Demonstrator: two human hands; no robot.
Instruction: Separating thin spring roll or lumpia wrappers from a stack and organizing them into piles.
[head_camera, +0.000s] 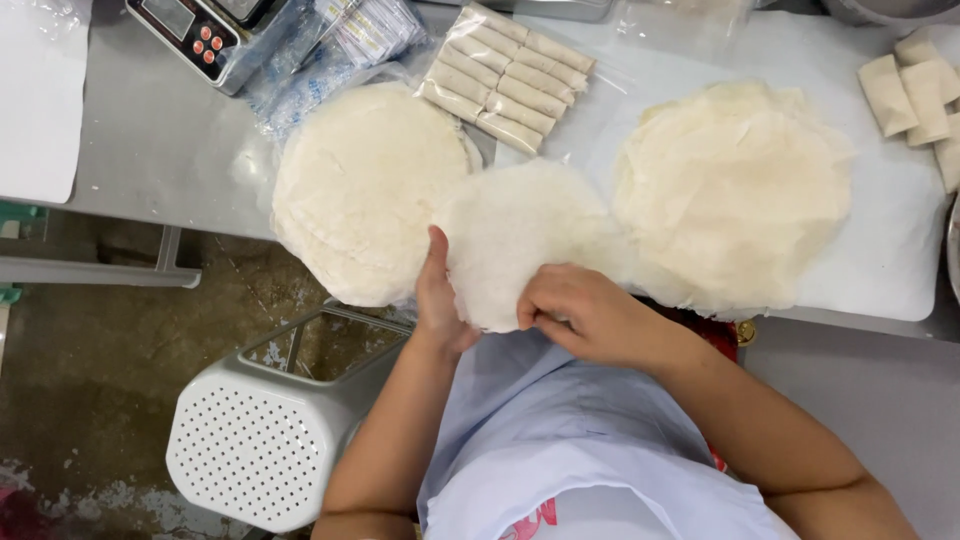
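Steel-grey table (150, 150) is seen spanning the top of the view, and on it, to the right of the held sheet, a white board (890, 250) carries a loose pile of separated wrappers (735, 190). Left of the held sheet, a round stack of wrappers (360, 190) is lying on the table edge. Between both piles, one thin wrapper sheet (510, 235) is held up over the table edge. Above it, a bag of finished rolls (510, 75) is seen. The sheet's left edge is pinched by the left hand (438, 300), the lower edge by the right hand (575, 310). Peeling a single sheet seems to be in hand; laying it flat on a pile would likely call for a gentle, even pull
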